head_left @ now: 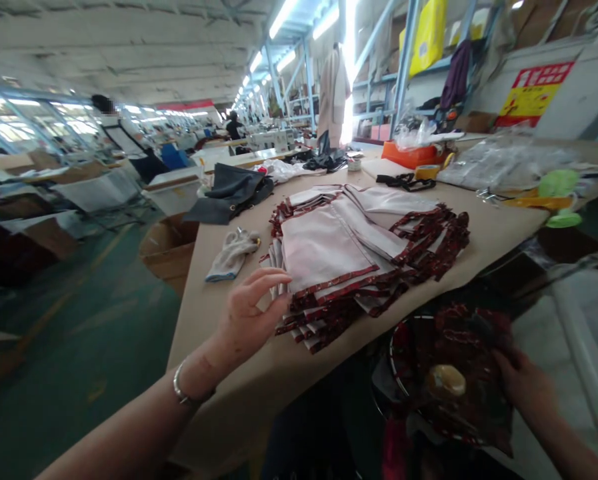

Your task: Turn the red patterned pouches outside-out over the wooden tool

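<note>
I'm watching the right hand (526, 381) gripping patterned cloth (481, 387) (likely soft, best held by edges), the left hand (249, 317) curving, empty.

This is a large sewing workshop: stacked whitish cloth pieces with dark red patterned edging (329, 243) lie on a near brown-topped table (206, 333), what looks like a white sewing machine (271, 141) stands farther off, blue metal shelving (403, 80) rises right, and white tube lights (283, 17) run far back above a wide green floor (113, 340).
</note>
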Motion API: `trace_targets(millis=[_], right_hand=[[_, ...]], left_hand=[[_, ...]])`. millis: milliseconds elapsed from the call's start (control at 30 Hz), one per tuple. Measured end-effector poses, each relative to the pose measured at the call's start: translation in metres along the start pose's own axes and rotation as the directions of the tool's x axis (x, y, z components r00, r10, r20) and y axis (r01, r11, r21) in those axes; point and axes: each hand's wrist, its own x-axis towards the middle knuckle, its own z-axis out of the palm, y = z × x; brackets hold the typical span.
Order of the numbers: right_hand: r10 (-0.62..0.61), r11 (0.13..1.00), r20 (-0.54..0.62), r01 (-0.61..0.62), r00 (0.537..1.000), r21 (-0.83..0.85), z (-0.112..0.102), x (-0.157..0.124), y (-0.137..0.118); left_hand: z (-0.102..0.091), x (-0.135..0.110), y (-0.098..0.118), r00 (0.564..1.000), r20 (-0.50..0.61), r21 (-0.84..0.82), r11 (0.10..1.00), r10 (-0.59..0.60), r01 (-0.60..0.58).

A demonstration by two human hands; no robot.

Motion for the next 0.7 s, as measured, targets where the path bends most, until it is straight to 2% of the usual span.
trace_targets(millis=[67,133,200,267,300,333,367,433,500,567,600,633,700], right_hand=[[0.087,0.996,0.055,-0.086,0.995,-0.02,0.024,0.0,0.021],[0.068,0.997,0.072,-0.07,0.995,0.026,0.029,-0.002,0.01],[-0.051,0.993,0.045,0.046,0.998,0.113,0.015,-0.009,-0.033],[-0.185,0.966,-0.01,0.184,0.983,0.184,-0.009,-0.023,-0.095],[-0.258,0.95,-0.043,0.261,0.965,0.17,-0.023,-0.032,-0.128],[-0.377,0.909,-0.057,0.381,0.925,0.168,-0.036,-0.043,-0.161],[-0.521,0.832,-0.07,0.525,0.851,0.18,-0.047,-0.053,-0.193],[-0.755,0.62,-0.1,0.756,0.648,0.211,-0.063,-0.074,-0.248],[-0.903,0.396,-0.078,0.888,0.423,0.235,-0.065,-0.091,-0.294],[-0.968,0.25,0.018,0.948,0.251,0.196,-0.055,-0.102,-0.333],[-0.977,0.206,0.084,0.967,0.196,0.15,-0.047,-0.105,-0.349],[-0.975,0.175,0.152,0.98,0.16,0.09,-0.038,-0.107,-0.364],[-0.956,0.132,0.257,0.99,0.141,-0.052,-0.022,-0.105,-0.388]], left_hand=[[0.002,-0.006,-0.004,0.997,0.063,0.038,0.999,0.035,-0.038],[0.008,-0.008,-0.005,0.991,0.112,0.053,0.996,0.068,-0.074],[0.015,-0.007,-0.005,0.988,0.129,0.053,0.994,0.084,-0.092],[0.023,-0.005,-0.006,0.989,0.125,0.055,0.995,0.081,-0.089],[0.026,-0.003,-0.006,0.99,0.12,0.061,0.995,0.072,-0.08],[0.029,-0.001,-0.006,0.992,0.114,0.07,0.995,0.058,-0.066],[0.031,0.0,-0.005,0.993,0.109,0.081,0.995,0.042,-0.051],[0.032,0.004,-0.003,0.995,0.101,0.109,0.994,0.01,-0.021],[0.03,0.008,0.0,0.996,0.092,0.126,0.992,-0.016,0.004],[0.025,0.013,0.004,0.998,0.059,0.117,0.993,-0.028,0.021],[0.022,0.016,0.006,0.999,0.032,0.106,0.994,-0.031,0.028],[0.019,0.019,0.008,1.0,0.003,0.094,0.995,-0.031,0.03],[0.013,0.025,0.012,0.999,-0.049,0.084,0.996,-0.016,0.02]])
